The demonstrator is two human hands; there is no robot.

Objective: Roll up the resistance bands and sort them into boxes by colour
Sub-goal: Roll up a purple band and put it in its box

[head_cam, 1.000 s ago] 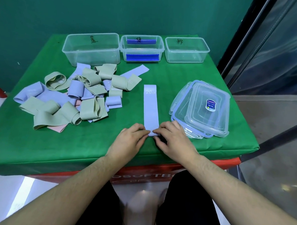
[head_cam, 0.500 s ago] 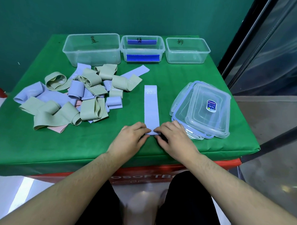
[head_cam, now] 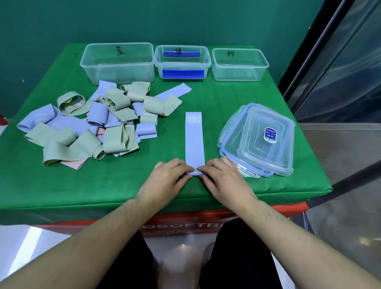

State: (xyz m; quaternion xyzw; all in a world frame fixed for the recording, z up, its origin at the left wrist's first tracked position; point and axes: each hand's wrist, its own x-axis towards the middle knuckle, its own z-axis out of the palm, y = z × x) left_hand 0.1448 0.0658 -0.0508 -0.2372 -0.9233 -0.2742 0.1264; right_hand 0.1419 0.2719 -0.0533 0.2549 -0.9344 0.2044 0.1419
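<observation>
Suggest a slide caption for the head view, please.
Both hands start rolling a blue band on the green table.

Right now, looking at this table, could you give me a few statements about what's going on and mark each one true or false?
1. Both the left hand and the right hand pinch the near end of the blue band printed 20 LB. True.
2. The left box already holds rolled bands. False: it looks empty.
3. The stack of lids lies to the right of that band. True.
4. The pile of bands is all pink. False: mostly green and blue, with a little pink underneath.
5. The middle box has blue strips on its walls. True.
</observation>
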